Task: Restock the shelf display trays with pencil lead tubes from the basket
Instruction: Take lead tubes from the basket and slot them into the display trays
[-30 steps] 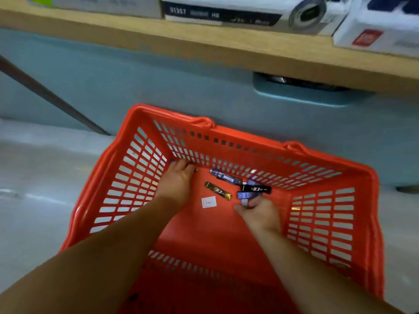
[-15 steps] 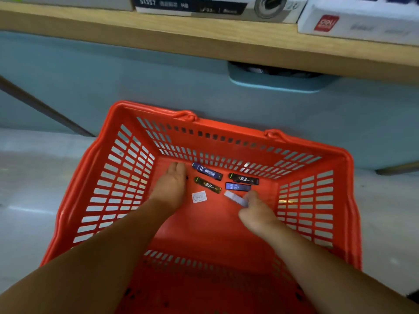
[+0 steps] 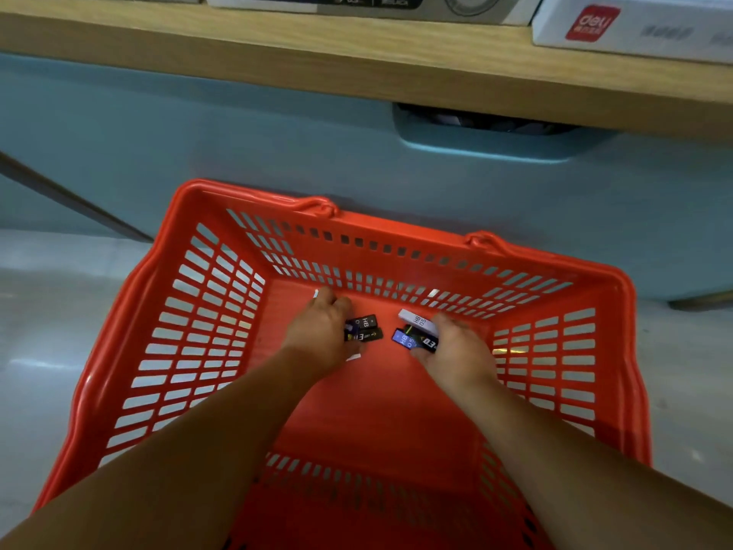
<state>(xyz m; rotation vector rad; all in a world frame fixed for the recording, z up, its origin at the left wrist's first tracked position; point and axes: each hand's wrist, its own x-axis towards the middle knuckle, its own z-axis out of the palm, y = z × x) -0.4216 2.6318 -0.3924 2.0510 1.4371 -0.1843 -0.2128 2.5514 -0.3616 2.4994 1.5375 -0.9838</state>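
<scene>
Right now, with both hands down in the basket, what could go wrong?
The left hand holds a few tubes at once, the right hand a fanned bunch. One may slip on the lift and drop into the basket. The labels differ (03, HB 0.5), so a tube may be shelved in the wrong place.

Deep inside the red basket (image 3: 198,331), gripping dark lead tubes (image 3: 367,329) in the left hand (image 3: 321,335) and white, blue and black tubes (image 3: 416,335) in the right hand (image 3: 456,351), just apart near the far wall, below a wooden shelf (image 3: 277,61) carrying boxes (image 3: 634,25)
</scene>
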